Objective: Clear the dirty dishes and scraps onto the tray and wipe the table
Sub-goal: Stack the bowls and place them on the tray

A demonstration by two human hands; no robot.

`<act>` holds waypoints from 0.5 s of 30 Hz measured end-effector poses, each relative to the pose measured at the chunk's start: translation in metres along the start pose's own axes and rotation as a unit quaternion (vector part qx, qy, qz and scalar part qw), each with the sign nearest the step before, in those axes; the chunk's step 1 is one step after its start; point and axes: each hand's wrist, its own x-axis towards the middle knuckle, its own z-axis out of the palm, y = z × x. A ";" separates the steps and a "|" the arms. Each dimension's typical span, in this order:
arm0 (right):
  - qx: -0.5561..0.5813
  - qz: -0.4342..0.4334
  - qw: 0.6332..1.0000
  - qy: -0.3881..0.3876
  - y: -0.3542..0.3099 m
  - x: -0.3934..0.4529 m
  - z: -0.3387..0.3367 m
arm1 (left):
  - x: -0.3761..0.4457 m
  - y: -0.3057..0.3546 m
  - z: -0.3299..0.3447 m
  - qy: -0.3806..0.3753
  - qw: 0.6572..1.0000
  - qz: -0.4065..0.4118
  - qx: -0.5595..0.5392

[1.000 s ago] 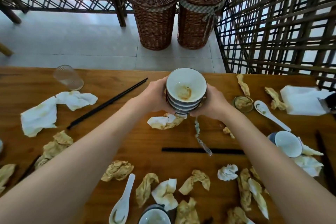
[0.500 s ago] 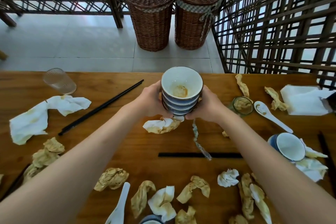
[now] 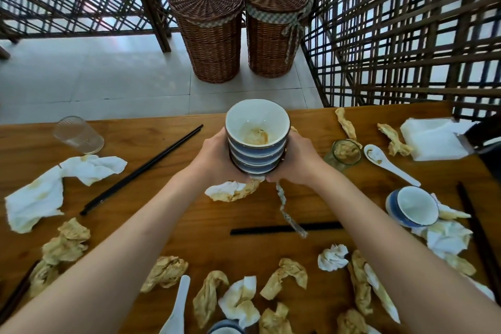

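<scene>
Stack of blue-banded white ceramic bowls [image 3: 257, 144], top bowl sauce-stained, gripped by left hand [image 3: 217, 157] and right hand [image 3: 296, 160] above wooden table [image 3: 206, 214].

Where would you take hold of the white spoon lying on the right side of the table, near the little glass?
Probably by the handle. The white spoon lies flat, its soiled bowl end toward the small glass, its long slim handle pointing toward the near right over bare wood. Come from above at the handle's free end and pinch its two long sides; that stays clear of the glass and the residue.
</scene>
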 end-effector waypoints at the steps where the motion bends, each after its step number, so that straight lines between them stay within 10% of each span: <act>1: 0.002 0.001 1.000 0.002 -0.003 -0.006 -0.003 | -0.004 0.004 -0.003 -0.006 1.000 0.003 0.003; 15: 0.051 0.073 0.994 0.070 -0.022 -0.189 -0.048 | -0.139 0.101 0.003 -0.088 0.982 0.133 0.099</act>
